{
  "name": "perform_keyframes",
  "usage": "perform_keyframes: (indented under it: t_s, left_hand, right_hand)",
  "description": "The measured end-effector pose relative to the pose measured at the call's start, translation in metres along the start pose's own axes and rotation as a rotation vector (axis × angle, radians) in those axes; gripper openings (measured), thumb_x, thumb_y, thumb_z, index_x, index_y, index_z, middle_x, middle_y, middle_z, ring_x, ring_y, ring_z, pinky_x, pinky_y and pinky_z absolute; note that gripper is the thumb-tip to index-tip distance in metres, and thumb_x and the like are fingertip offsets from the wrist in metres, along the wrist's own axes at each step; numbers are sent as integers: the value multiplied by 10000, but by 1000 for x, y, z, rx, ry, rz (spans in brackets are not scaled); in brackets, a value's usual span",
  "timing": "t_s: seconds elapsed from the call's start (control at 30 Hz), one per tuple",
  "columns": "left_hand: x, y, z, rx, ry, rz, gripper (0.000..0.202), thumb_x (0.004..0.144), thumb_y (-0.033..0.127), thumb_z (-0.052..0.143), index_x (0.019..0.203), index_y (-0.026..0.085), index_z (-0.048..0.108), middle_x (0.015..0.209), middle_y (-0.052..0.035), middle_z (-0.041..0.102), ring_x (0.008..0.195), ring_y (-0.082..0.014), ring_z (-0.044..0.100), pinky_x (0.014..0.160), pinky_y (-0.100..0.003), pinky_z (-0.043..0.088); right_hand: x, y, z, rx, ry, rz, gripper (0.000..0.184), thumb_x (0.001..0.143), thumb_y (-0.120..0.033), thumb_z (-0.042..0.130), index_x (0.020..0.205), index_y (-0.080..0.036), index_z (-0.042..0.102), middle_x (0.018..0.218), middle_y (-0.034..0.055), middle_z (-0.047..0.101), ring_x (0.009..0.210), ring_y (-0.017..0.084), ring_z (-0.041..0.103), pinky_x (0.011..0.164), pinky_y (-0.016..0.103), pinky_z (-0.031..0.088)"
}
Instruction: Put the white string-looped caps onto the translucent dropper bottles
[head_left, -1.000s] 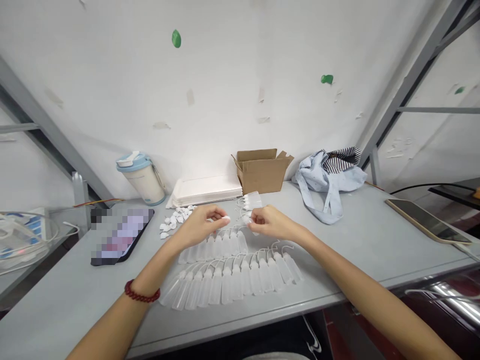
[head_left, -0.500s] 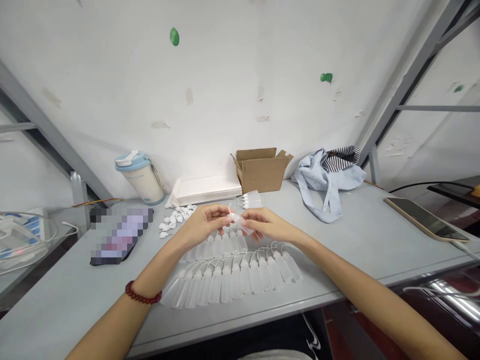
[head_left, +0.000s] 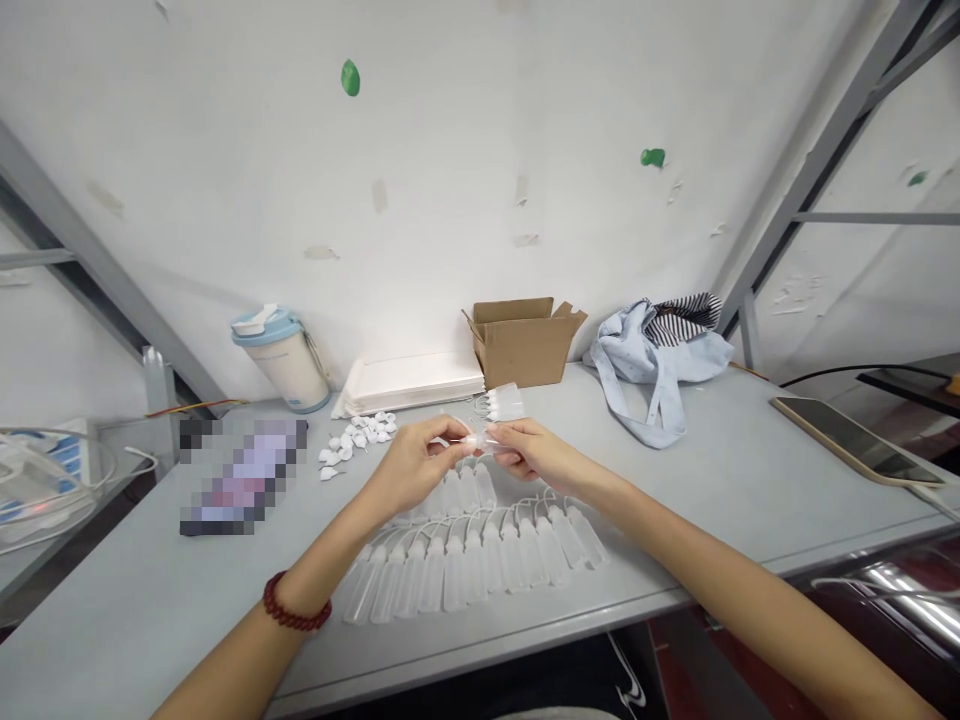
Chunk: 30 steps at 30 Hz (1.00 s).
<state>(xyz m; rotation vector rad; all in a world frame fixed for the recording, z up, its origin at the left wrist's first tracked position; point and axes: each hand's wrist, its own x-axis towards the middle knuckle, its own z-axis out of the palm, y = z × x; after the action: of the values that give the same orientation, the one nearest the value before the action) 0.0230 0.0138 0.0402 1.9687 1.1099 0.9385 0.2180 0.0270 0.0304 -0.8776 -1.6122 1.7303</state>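
The left hand (head_left: 415, 462), pinching a white cap (head_left: 470, 440), has met the bottle (head_left: 486, 440) clamped in the right hand (head_left: 541, 457), apparently joining them.

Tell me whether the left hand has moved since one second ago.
Yes. Judged against the cardboard box, the left hand has shifted rightward, toward the right hand.

Legible text, brands, numbers: none. Lidded cup (head_left: 291, 368), left of the cardboard box (head_left: 523, 355): small line of print on body, too small to read. Phone-like device (head_left: 251, 475), farther left of the box and nearer the viewer: screen pixelated, unreadable.
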Motion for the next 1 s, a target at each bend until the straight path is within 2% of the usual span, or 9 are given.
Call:
perform_keyframes:
  t_s: [0.13, 0.33, 0.53, 0.73, 0.9, 1.0]
  left_hand:
    - [-1, 0, 0, -4, -9, 27, 176, 817, 338, 587, 820, 176, 655, 820, -41, 667, 733, -159, 599, 657, -257, 508]
    - [1, 6, -3, -141, -104, -119, 250, 800, 398, 591, 726, 160, 622, 693, -18, 628, 577, -123, 559, 616, -268, 493]
    - [2, 4, -3, -262, -155, -239, 299, 771, 428, 616, 684, 143, 600, 636, -8, 598, 545, -113, 550, 567, -251, 477]
    - [0, 10, -1, -169, -133, -221, 342, 794, 438, 573, 617, 146, 557, 580, 8, 569, 510, -102, 515, 544, -230, 444]
    - [-3, 8, 8, -16, -62, -170, 449, 878, 476, 419, 560, 167, 493, 498, 30, 492, 463, -103, 464, 503, -225, 389]
    - [-5, 8, 10, 37, -48, -138, 430, 889, 454, 424, 584, 165, 512, 532, 17, 535, 488, -112, 486, 520, -231, 397]
  right_hand:
    - [-1, -1, -1, 37, -21, 51, 401, 867, -478, 507, 631, -197, 345, 546, -93, 162, 458, 55, 98, 435, 237, 60]
    - [0, 0, 1, -25, 33, 4, 426, 849, -515, 513, 631, -204, 320, 534, -95, 189, 447, 52, 130, 428, 222, 87]
    - [-3, -2, 3, -4, 13, 16, 435, 854, -508, 514, 628, -207, 296, 526, -98, 193, 438, 48, 148, 418, 209, 108]
    - [-3, 0, 3, 122, -30, 71, 407, 863, -488, 516, 643, -203, 325, 513, -105, 175, 436, 46, 112, 408, 201, 89]
    - [-3, 3, 6, 164, -23, 90, 336, 879, -440, 492, 671, -183, 427, 500, -109, 179, 433, 46, 88, 395, 192, 78]
    - [-2, 3, 8, 221, 4, 125, 296, 874, -388, 492, 668, -193, 407, 487, -116, 165, 427, 47, 72, 385, 184, 77]
